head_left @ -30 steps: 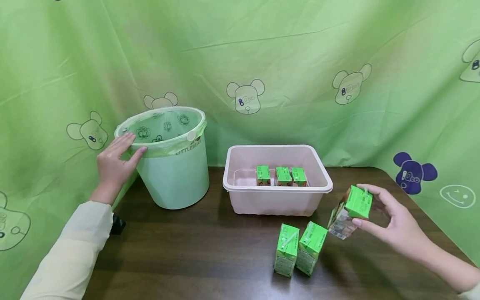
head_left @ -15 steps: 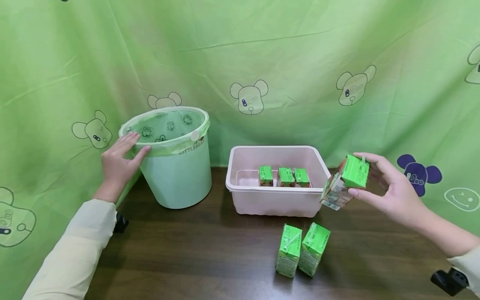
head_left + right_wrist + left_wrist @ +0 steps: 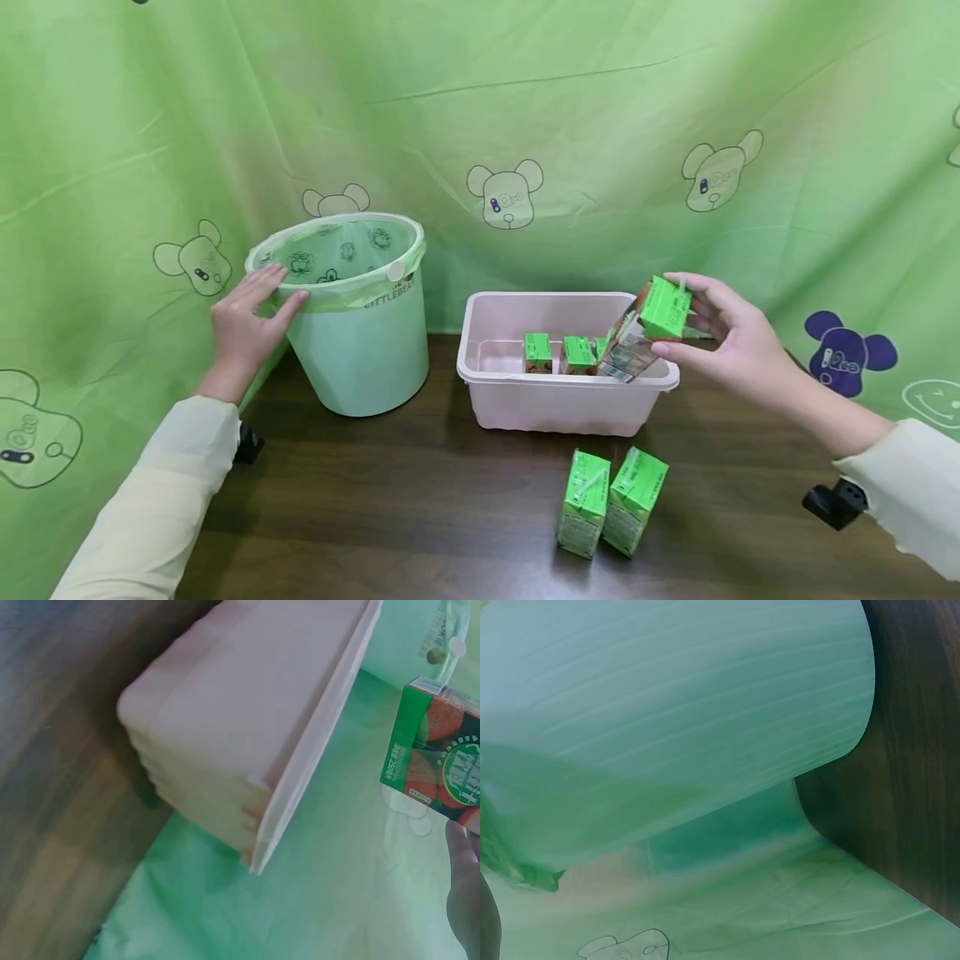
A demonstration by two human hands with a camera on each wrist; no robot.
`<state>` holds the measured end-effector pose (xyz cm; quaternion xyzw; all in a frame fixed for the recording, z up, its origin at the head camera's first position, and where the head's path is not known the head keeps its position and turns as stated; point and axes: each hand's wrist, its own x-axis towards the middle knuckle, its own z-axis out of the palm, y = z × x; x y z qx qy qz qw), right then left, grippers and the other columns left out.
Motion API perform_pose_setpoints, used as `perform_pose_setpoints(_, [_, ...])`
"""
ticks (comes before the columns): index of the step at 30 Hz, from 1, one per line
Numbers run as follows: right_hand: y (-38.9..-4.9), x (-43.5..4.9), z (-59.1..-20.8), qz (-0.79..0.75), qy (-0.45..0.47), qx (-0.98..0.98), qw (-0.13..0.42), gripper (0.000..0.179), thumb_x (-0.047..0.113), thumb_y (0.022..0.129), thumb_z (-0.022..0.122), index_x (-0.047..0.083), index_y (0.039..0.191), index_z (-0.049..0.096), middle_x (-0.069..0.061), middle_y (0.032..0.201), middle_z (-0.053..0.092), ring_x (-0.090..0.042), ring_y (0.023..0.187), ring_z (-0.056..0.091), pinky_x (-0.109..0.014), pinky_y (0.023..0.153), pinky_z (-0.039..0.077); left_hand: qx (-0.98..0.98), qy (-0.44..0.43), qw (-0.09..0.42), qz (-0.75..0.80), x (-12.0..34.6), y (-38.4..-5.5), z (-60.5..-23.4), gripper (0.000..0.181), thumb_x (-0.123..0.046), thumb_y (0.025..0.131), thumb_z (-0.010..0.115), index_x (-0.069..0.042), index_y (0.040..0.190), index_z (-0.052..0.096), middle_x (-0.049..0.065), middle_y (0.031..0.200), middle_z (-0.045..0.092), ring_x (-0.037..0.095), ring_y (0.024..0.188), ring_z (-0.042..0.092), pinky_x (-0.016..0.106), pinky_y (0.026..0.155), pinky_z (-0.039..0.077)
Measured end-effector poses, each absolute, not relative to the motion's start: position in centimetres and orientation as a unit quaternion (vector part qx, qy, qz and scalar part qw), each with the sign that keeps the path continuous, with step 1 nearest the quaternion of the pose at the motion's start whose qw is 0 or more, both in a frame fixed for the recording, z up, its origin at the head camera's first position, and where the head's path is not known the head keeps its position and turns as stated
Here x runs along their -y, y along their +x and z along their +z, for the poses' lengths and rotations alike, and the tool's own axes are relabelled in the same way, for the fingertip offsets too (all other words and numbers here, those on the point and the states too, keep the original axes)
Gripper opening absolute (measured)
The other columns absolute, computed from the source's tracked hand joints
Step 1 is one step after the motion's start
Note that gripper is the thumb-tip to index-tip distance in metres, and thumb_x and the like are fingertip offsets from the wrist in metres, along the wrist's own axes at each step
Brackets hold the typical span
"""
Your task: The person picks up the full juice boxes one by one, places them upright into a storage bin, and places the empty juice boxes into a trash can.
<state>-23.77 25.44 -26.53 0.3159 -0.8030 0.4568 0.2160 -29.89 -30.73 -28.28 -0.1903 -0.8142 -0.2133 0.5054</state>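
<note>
My right hand (image 3: 723, 333) pinches a juice box (image 3: 666, 307) between thumb and fingers, tilted, above the right side of a pale pink plastic tub (image 3: 555, 404). In the right wrist view the juice box (image 3: 439, 750) shows fruit pictures and a green edge. Several green-topped juice boxes stand inside the tub, one partly hidden behind the held one. Two more juice boxes, a left one (image 3: 585, 500) and a right one (image 3: 636, 500), stand on the table in front. With fairly straight fingers my left hand (image 3: 247, 321) rests on the rim of a mint-green bin (image 3: 360, 358).
A green plastic liner (image 3: 345, 296) folds over the bin's rim. Behind everything hangs a green curtain (image 3: 600, 125) with bear faces. The dark wooden table (image 3: 390, 508) extends in front of the bin and tub.
My right hand has carried the juice box up and leftward, from beside the tub to over its right side. The left hand stays at the bin's rim. The view has shifted slightly.
</note>
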Motion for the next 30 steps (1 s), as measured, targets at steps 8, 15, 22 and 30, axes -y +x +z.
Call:
perform_pose_setpoints(8, [-25.5, -22.8, -25.2, 0.462, 0.346, 0.784, 0.228, 0.078, -0.019, 0.070, 0.076, 0.001, 0.140, 0.046, 0.000, 0.125, 0.060, -0.007, 0.108, 0.061, -0.017, 0.091, 0.048, 0.819, -0.184, 0.497, -0.219, 30.7, -29.9, -28.2, 0.051, -0.041, 0.088, 0.069, 0.000, 0.120, 0.066, 0.018, 0.123, 0.061, 0.035, 0.116, 0.058, 0.033, 0.109, 0.035])
perform_pose_setpoints(15, [-27.3, -20.0, -24.3, 0.489, 0.369, 0.760, 0.218, 0.075, -0.019, 0.072, 0.075, -0.001, 0.139, 0.046, -0.007, 0.121, 0.061, -0.013, 0.106, 0.062, -0.023, 0.091, 0.050, 0.821, -0.182, 0.494, -0.222, 30.8, -30.0, -28.3, 0.048, -0.034, 0.086, 0.072, -0.001, 0.120, 0.066, 0.017, 0.124, 0.061, 0.034, 0.117, 0.058, 0.033, 0.109, 0.035])
perform_pose_setpoints(22, [-29.3, -16.5, -23.3, 0.485, 0.376, 0.760, 0.216, 0.075, -0.009, 0.074, 0.080, 0.003, 0.139, 0.046, -0.012, 0.123, 0.061, -0.014, 0.108, 0.061, -0.027, 0.091, 0.051, 0.817, -0.182, 0.499, -0.223, 30.9, -30.1, -28.5, 0.049, -0.036, 0.086, 0.073, -0.002, 0.120, 0.066, 0.016, 0.124, 0.061, 0.033, 0.116, 0.059, 0.032, 0.108, 0.036])
perform_pose_setpoints(30, [-30.8, -12.2, -22.2, 0.501, 0.405, 0.740, 0.193, 0.075, -0.003, 0.074, 0.082, 0.003, 0.140, 0.045, -0.014, 0.127, 0.058, -0.023, 0.115, 0.058, -0.032, 0.096, 0.049, 0.819, -0.185, 0.495, -0.223, 30.9, -30.0, -28.4, 0.047, -0.029, 0.084, 0.075, -0.001, 0.120, 0.066, 0.018, 0.124, 0.061, 0.034, 0.116, 0.059, 0.033, 0.109, 0.035])
